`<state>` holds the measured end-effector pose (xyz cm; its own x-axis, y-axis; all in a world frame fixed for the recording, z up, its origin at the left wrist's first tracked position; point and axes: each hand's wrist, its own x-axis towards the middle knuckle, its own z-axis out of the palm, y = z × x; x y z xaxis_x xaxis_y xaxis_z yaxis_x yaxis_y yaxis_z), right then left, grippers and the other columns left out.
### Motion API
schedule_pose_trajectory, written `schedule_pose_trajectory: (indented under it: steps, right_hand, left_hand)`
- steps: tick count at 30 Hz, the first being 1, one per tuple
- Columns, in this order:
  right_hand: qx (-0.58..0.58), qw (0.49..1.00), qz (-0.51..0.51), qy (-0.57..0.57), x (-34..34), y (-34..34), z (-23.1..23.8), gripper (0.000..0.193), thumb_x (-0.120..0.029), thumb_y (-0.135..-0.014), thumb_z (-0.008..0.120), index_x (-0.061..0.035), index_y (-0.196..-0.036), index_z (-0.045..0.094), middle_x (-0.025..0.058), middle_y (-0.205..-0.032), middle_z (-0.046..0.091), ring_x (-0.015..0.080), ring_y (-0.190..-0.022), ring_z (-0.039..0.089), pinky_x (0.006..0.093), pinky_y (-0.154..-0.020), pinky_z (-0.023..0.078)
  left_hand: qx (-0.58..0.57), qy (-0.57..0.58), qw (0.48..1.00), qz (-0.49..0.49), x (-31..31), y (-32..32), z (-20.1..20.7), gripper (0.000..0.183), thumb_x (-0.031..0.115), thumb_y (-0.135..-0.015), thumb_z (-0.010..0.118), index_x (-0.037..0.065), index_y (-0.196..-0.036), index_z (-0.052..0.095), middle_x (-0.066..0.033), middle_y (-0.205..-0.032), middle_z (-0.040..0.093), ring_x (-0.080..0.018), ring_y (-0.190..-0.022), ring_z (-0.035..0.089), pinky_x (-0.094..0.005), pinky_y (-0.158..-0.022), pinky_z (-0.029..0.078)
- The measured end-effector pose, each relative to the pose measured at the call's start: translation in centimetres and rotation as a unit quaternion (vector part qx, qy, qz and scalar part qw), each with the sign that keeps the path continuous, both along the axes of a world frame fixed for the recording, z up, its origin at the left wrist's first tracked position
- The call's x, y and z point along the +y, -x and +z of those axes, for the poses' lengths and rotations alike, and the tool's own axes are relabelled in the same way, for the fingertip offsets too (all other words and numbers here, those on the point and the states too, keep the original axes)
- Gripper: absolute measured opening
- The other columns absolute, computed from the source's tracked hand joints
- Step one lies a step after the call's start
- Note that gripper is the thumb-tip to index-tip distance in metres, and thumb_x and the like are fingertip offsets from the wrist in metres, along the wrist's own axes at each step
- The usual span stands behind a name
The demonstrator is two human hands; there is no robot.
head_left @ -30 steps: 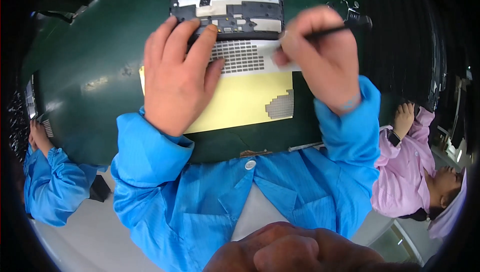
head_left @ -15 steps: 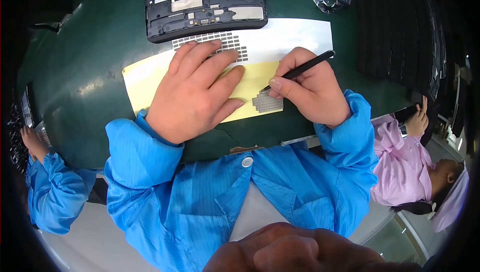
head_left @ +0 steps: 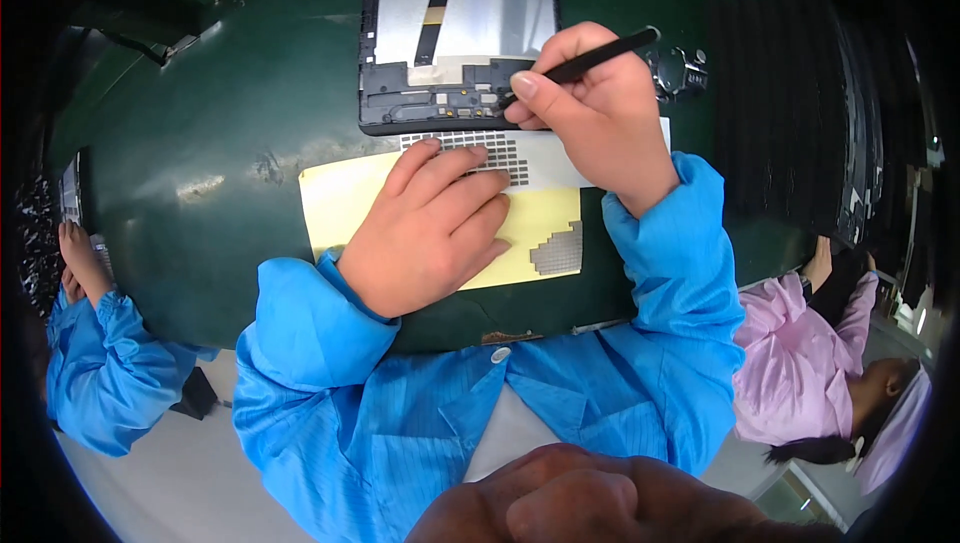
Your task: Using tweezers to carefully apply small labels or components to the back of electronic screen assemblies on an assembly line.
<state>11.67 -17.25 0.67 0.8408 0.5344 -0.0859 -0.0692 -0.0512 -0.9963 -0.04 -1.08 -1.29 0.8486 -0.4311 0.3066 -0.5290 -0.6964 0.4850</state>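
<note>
My right hand (head_left: 590, 108) pinches the black tool (head_left: 590, 56), fingers closed round it, tip down on the device (head_left: 455, 38) at its lower edge, far side of the bench (head_left: 200, 143). Left hand (head_left: 430, 228) lies flat, fingers spread, holding nothing, pinning the sheet (head_left: 340, 208) w/ grey pads (head_left: 558, 251). Best keep the tip steady, light pressure, sheet pinned.

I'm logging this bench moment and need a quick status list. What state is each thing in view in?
Left hand: flat, palm down, pressing the yellow sheet.
Right hand: closed on a black tweezer-like tool, tip at the device's lower edge.
Device: back cover off, insides exposed.
White sheet: lying flat, some small grey pads left.
Yellow sheet: flat, a patch of grey pads at its right end.
</note>
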Motion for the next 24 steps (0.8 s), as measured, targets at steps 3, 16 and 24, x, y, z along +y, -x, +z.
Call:
schedule_pose_trajectory:
  steps: [3,16,24]
  right_hand:
    - [-0.025,1.0,0.009,-0.001,0.4,0.1,-0.4,0.013,0.0,-0.084,0.061,0.0008,-0.089,0.049,0.0099,-0.076,0.059,0.0145,-0.072,0.064,0.0247,-0.061,0.053]
    - [-0.108,0.994,0.021,0.008,-0.5,0.9,-1.0,0.011,0.0,-0.083,0.062,0.0024,-0.087,0.051,0.01,-0.077,0.058,0.015,-0.071,0.062,0.0257,-0.061,0.05]
    - [-0.102,0.981,-0.113,-0.122,-1.6,0.4,-2.0,0.018,-0.007,-0.084,0.064,0.0003,-0.094,0.052,0.0077,-0.08,0.06,0.0111,-0.067,0.06,0.0228,-0.061,0.051]
  left_hand:
    - [-0.047,-0.017,0.997,0.056,0.7,-0.1,0.2,0.031,0.015,-0.064,0.071,0.006,-0.093,0.061,-0.0067,-0.103,0.058,-0.0284,-0.107,0.051,-0.0489,-0.094,0.037]
    - [-0.086,-0.011,0.98,0.176,0.3,-0.9,-0.8,0.039,0.013,-0.067,0.072,0.008,-0.104,0.061,-0.0092,-0.115,0.054,-0.0327,-0.113,0.045,-0.0514,-0.096,0.031]
    - [-0.03,-0.135,0.97,0.201,-0.9,-0.8,0.3,0.052,0.015,-0.068,0.072,0.008,-0.118,0.056,-0.0159,-0.129,0.042,-0.0359,-0.118,0.039,-0.047,-0.1,0.028]
